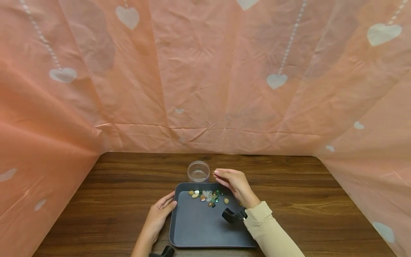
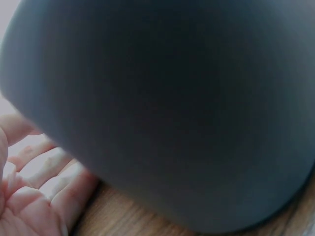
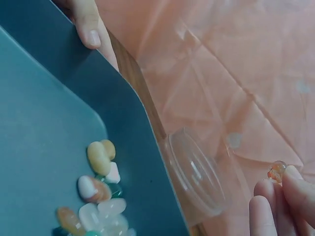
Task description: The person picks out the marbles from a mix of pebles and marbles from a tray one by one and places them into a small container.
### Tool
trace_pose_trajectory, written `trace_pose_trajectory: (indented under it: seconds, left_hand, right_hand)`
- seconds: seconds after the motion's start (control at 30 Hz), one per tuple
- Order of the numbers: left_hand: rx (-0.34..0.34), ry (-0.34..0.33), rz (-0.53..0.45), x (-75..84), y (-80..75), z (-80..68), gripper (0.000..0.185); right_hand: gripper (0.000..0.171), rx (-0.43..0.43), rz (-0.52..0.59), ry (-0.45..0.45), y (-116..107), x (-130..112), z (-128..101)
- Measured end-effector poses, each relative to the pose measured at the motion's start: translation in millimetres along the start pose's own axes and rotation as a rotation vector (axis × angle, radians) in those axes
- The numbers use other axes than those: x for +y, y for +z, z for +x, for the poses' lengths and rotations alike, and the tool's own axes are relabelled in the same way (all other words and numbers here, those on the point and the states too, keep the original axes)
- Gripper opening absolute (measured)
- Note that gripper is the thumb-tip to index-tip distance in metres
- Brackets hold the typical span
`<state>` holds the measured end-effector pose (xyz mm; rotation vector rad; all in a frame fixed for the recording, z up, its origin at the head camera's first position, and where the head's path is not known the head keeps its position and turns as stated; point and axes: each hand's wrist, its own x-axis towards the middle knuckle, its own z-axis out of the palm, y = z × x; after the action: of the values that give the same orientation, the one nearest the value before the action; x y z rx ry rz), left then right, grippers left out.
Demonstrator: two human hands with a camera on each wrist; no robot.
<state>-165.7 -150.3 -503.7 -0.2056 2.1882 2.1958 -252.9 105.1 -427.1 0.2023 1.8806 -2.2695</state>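
Observation:
A small translucent orange-brown stone [image 3: 277, 170] is pinched between the thumb and fingers of my right hand [image 1: 236, 184], just right of a clear round plastic container [image 1: 198, 172]. My left hand [image 1: 158, 214] grips the left edge of the dark grey tray [image 1: 205, 228], thumb over the rim and fingers outside it. Several polished stones lie toward the tray's far side, among them clear white stones [image 1: 208, 195], green ones and a pale yellow stone [image 3: 98, 157]. The tray's underside fills most of the left wrist view, beside the left palm and fingers [image 2: 44, 182].
The container stands on the brown wooden table [image 1: 128, 185] right behind the tray's far rim. An orange-pink cloth [image 1: 205, 89] with white hearts hangs at the back and both sides. A black wrist device [image 1: 233, 215] on the right wrist covers part of the tray.

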Motion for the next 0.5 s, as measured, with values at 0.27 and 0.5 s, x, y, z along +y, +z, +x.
trace_pose_trajectory:
  seconds: [0.27, 0.5]
  left_hand:
    - [-0.006, 0.000, -0.001, -1.6, -0.2, 1.0, 0.047]
    - [-0.009, 0.010, -0.009, -1.9, -1.4, 2.0, 0.048]
  right_hand:
    - [0.030, 0.019, -0.115, -0.026, 20.7, -9.0, 13.5]
    - [0.022, 0.020, -0.230, -0.119, 35.5, -12.4, 23.7]
